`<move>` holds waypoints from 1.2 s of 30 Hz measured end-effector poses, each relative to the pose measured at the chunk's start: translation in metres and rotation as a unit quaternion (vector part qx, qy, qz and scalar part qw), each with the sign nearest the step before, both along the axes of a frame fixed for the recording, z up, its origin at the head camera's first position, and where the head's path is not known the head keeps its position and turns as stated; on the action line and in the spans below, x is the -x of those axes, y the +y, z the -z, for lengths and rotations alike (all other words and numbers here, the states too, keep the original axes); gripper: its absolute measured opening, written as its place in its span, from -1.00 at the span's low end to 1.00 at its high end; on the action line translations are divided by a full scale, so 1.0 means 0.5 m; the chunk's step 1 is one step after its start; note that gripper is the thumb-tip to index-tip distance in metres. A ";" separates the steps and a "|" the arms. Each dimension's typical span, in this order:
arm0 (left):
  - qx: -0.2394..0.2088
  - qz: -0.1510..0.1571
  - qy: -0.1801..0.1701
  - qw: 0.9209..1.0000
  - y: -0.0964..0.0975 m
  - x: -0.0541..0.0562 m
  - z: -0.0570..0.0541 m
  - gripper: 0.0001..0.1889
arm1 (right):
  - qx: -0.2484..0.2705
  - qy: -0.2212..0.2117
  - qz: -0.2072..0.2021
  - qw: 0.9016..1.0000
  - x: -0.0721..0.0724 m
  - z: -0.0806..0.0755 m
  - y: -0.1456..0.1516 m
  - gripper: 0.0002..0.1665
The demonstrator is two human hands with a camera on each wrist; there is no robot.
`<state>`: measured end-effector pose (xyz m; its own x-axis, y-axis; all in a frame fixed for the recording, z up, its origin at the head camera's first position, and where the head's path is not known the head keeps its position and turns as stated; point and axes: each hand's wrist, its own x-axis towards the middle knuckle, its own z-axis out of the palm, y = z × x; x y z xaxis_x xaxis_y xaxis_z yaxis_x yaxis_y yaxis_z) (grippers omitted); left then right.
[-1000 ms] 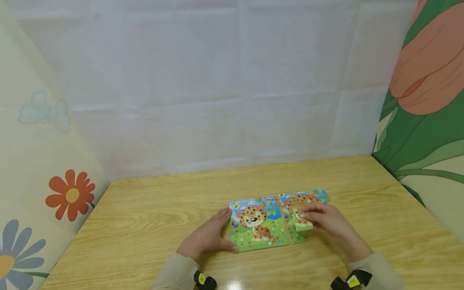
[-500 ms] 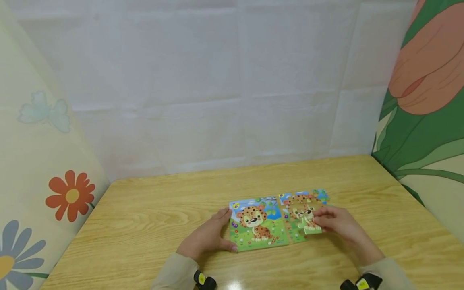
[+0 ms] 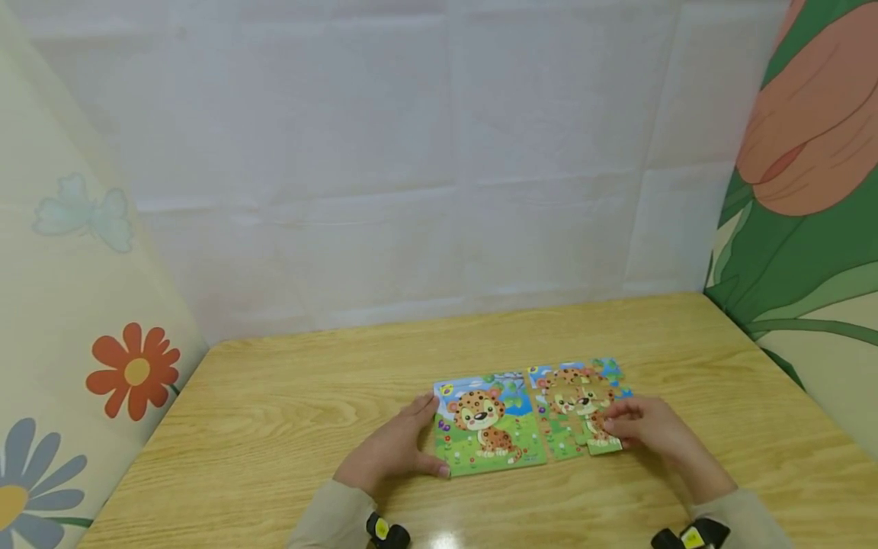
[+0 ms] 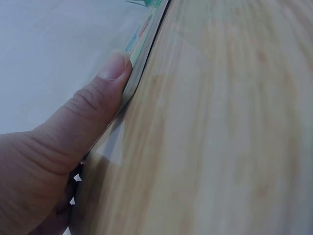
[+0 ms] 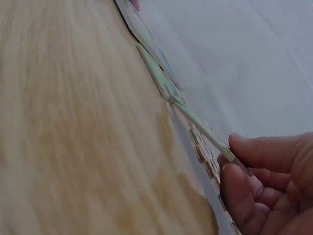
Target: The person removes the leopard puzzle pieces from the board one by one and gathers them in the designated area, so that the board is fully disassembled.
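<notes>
My left hand (image 3: 391,450) rests against the left side of a square picture board (image 3: 488,423) showing a spotted leopard cub. Its thumb (image 4: 110,78) lies straight along the board's near edge. To the right of the board lies a partly assembled jigsaw puzzle (image 3: 562,381) with the same picture. Between thumb and fingertips, my right hand (image 3: 652,431) pinches a puzzle piece (image 3: 604,438) printed with the cub's body and green grass. In the right wrist view, this piece (image 5: 208,129) slants, its far end meeting the puzzle's near edge and its held end raised.
Both the board and the puzzle lie on a wood-grain table (image 3: 309,396). A white cloth backdrop (image 3: 411,168) hangs behind it. Flower-printed panels stand at the left (image 3: 48,305) and right (image 3: 809,229).
My right hand has moved rightward with the puzzle piece, from over the puzzle's middle to its lower right part. The left hand and the picture board have stayed put.
</notes>
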<state>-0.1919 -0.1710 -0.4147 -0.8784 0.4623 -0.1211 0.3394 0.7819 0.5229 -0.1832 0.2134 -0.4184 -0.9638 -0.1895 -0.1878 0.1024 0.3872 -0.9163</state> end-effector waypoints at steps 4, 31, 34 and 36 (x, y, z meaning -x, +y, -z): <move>0.000 0.000 0.002 1.000 0.000 0.000 0.000 0.16 | -0.034 0.013 0.004 0.999 -0.002 0.001 0.000 -0.63; 0.000 -0.001 -0.002 1.000 -0.001 0.001 0.003 0.17 | -0.250 0.098 0.042 0.962 -0.007 -0.016 -0.023 -0.68; 0.004 -0.004 -0.003 1.000 -0.001 0.002 0.002 0.17 | -0.250 0.094 0.043 0.963 -0.007 -0.017 -0.023 -0.69; 0.006 -0.005 -0.003 1.000 -0.001 0.003 0.002 0.17 | -0.249 0.090 0.044 0.963 -0.006 -0.017 -0.023 -0.69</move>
<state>-0.1932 -0.1715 -0.4158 -0.8825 0.4517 -0.1310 0.3287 0.7915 0.5152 -0.1800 0.2021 -0.4101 -0.9974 -0.0361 -0.0625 0.0108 0.7811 -0.6243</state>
